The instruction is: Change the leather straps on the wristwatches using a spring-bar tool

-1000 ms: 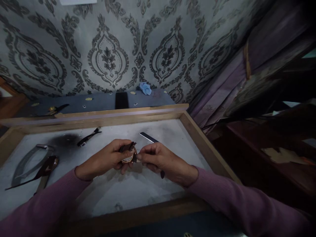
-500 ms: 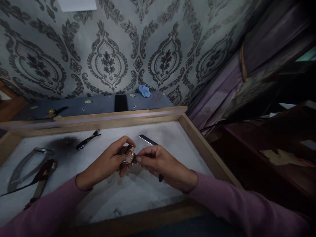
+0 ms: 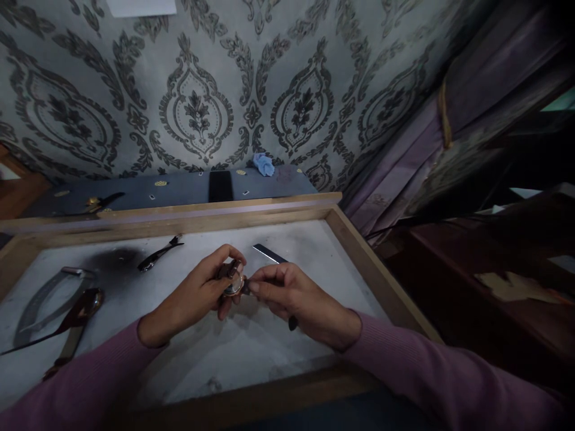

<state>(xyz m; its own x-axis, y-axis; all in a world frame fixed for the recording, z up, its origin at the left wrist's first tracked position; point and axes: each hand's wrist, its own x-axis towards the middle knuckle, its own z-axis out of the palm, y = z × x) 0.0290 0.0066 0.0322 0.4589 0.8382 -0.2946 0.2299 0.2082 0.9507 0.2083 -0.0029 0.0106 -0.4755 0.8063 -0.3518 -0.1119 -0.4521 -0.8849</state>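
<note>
A round wristwatch with a rose-gold case is held in my left hand, its fingers wrapped about the case. Close on its right, my right hand pinches a dark strap at the edge of the case between thumb and forefinger. A dark rounded tip sticks out below my right hand, and it looks like the strap's free end. Just beyond that hand lies a flat dark strip with a bright edge, partly hidden behind the fingers.
The work surface is a white-bottomed tray with a wooden rim. Several watches, including a brown-strapped one and a grey-banded one, lie left. A dark watch sits farther back. Behind the rim are a phone and crumpled blue cloth.
</note>
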